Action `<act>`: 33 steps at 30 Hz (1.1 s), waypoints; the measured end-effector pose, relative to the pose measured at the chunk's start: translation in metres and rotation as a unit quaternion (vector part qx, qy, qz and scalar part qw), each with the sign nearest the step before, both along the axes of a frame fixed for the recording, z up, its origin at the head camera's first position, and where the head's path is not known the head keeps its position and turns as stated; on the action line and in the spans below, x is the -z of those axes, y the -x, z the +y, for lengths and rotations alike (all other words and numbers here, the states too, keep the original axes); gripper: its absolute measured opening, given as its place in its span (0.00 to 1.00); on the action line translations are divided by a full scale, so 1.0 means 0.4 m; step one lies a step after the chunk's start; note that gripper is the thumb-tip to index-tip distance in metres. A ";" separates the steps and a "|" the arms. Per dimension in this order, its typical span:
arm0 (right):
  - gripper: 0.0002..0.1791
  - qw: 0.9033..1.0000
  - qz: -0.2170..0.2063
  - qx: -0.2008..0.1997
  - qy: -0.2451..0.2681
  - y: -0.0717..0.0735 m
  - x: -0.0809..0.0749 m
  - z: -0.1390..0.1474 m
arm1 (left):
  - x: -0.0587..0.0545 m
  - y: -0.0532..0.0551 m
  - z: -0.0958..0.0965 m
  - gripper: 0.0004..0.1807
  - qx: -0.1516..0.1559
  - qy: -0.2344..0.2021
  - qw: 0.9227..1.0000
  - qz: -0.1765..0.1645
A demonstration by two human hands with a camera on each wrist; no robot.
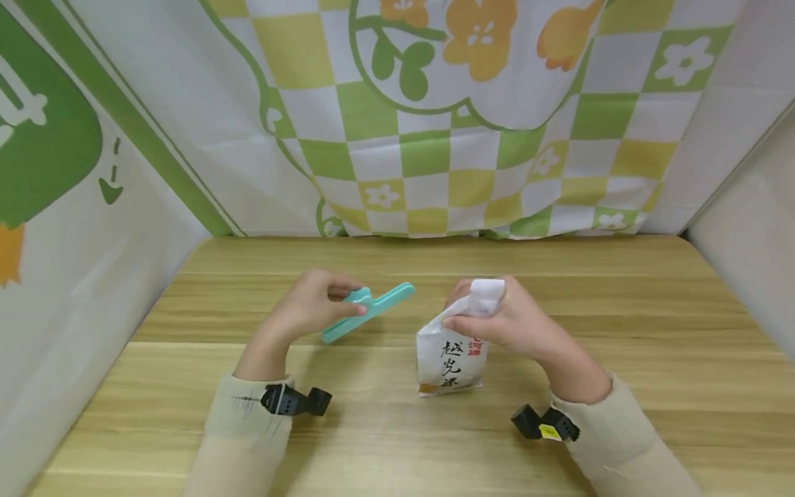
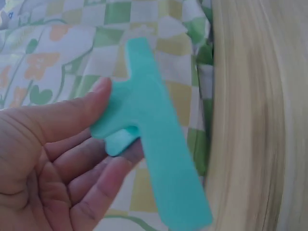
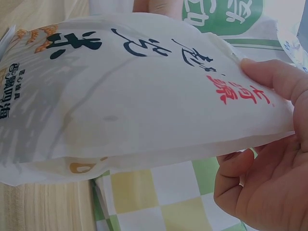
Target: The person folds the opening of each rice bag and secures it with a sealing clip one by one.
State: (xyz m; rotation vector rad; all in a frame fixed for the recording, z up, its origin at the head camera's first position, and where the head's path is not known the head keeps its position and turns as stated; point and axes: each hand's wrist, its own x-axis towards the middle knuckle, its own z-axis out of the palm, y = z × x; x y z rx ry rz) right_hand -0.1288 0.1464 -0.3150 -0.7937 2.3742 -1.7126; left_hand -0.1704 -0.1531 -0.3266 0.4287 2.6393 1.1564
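Note:
My left hand [image 1: 313, 300] holds a turquoise bag clip [image 1: 388, 298] by its grip tabs, thumb on one side and fingers on the other. In the left wrist view the clip's long flat bar [image 2: 168, 159] slants down past the fingertips. To the right, my right hand [image 1: 509, 321] grips the gathered top of a white rice bag [image 1: 450, 359] with black and red characters. The bag's top end is folded over beside the thumb, and its lower end points down toward the table. Clip and bag are apart, with a gap between them.
Both hands are above a light wood-grain table [image 1: 385, 442]. A green, yellow and white checked cloth [image 1: 428, 152] with flowers hangs behind its far edge. A white printed sheet [image 1: 143, 228] borders the left side. Small black cameras [image 1: 292, 400] sit on both sleeves.

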 end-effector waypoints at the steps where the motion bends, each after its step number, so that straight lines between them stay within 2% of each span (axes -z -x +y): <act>1: 0.04 1.000 0.001 -0.001 0.001 0.000 0.000 0.000 | -0.003 -0.006 0.000 0.22 -0.003 -0.015 1.000 0.002; 8: 0.04 1.000 0.011 0.009 -0.003 0.002 -0.002 0.000 | -0.009 -0.062 0.000 0.20 -0.042 -0.076 0.996 0.023; 14: 0.04 1.000 0.011 0.011 -0.006 0.001 -0.003 0.000 | -0.009 -0.105 -0.003 0.20 -0.056 -0.118 0.991 0.026; 18: 0.04 1.000 0.003 0.010 -0.007 0.001 -0.002 -0.003 | -0.015 -0.136 -0.015 0.19 -0.075 -0.127 0.989 0.029; 23: 0.04 1.000 0.010 0.014 -0.016 0.001 -0.006 -0.004 | -0.029 -0.171 -0.022 0.18 -0.074 -0.132 0.988 0.037; 27: 0.04 1.000 0.014 0.013 -0.019 0.001 -0.009 -0.004 | -0.033 -0.187 -0.018 0.16 -0.078 -0.126 0.988 0.037; 33: 0.04 1.000 0.010 0.009 -0.012 -0.001 -0.005 -0.004 | -0.023 -0.207 -0.002 0.15 -0.074 -0.119 0.989 0.038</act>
